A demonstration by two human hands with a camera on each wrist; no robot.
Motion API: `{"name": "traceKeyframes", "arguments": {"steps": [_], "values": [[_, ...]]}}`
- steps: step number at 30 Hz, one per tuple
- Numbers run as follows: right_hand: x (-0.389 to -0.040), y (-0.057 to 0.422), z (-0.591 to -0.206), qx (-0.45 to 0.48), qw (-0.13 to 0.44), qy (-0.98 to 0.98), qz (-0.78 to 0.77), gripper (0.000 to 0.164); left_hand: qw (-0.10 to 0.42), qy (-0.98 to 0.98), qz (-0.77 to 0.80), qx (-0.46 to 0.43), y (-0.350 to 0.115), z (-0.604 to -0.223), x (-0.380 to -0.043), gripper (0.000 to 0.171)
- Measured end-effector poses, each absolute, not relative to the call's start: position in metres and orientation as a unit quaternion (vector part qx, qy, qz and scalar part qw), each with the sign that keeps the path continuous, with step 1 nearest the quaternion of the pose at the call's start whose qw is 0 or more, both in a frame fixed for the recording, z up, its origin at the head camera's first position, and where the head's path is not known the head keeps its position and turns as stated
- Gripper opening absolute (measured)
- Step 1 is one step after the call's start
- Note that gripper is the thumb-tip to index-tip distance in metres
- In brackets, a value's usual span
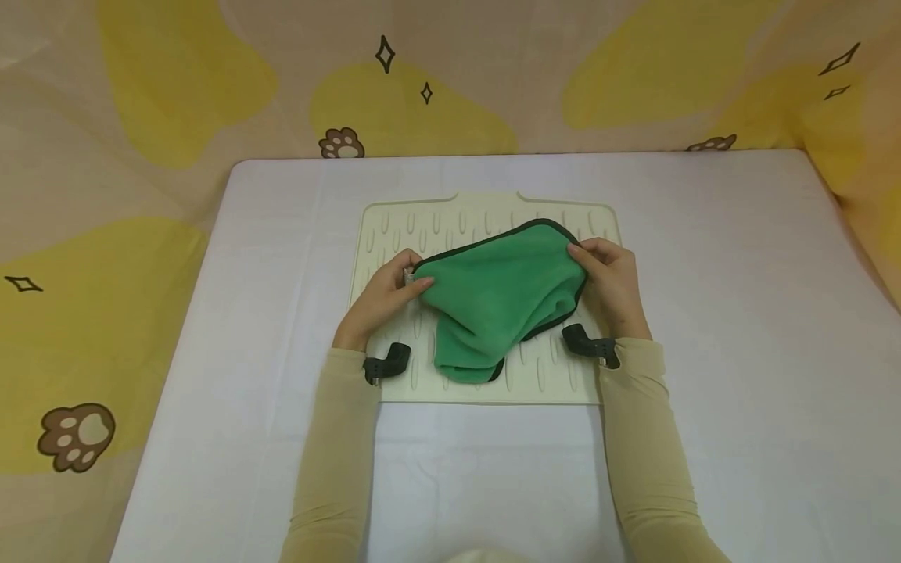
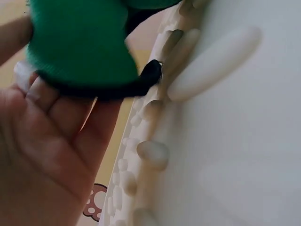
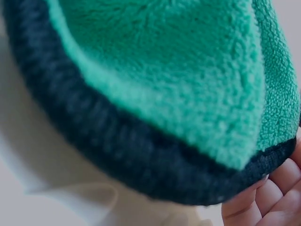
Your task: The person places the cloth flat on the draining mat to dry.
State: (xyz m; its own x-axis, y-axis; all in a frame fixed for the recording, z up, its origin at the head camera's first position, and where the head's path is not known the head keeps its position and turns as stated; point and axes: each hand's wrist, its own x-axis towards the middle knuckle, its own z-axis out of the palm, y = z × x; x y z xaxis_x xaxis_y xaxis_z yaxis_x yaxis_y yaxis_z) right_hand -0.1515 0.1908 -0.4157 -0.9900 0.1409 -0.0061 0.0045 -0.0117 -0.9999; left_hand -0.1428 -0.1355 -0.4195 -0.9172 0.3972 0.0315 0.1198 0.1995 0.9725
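Note:
A green cloth (image 1: 493,289) with a dark edge binding hangs between both hands above a cream ridged mat (image 1: 401,383). At its left corner, my left hand (image 1: 387,293) pinches it between thumb and fingers, a small whitish tag beside the grip. My right hand (image 1: 614,281) pinches the upper right edge, thumb on top. The cloth sags in the middle, and its lower part folds down over the mat. In the left wrist view, fingers (image 2: 61,110) lie behind the dark binding. The right wrist view shows fluffy green pile (image 3: 178,84) close up, with fingertips at the lower right.
The mat lies on a table with a white cover (image 1: 739,313). Behind and to the left hangs a yellow and beige fabric (image 1: 450,78) with paw prints. Each wrist wears a black camera mount (image 1: 389,363).

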Motion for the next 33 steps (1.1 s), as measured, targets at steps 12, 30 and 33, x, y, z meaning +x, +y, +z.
{"name": "traceKeyframes", "arguments": {"steps": [12,30,33], "values": [[-0.152,0.193,-0.417,-0.053,0.049,-0.692,0.718,0.009,0.053,0.808,0.577,0.107,-0.130,-0.384,-0.129,0.015],[-0.154,0.206,-0.420,-0.092,0.070,-0.638,0.762,0.008,0.090,0.776,0.610,0.130,-0.140,-0.417,-0.142,0.017],[-0.154,0.206,-0.421,-0.091,0.069,-0.638,0.761,0.008,0.085,0.786,0.599,0.124,-0.137,-0.405,-0.138,0.013]]}}
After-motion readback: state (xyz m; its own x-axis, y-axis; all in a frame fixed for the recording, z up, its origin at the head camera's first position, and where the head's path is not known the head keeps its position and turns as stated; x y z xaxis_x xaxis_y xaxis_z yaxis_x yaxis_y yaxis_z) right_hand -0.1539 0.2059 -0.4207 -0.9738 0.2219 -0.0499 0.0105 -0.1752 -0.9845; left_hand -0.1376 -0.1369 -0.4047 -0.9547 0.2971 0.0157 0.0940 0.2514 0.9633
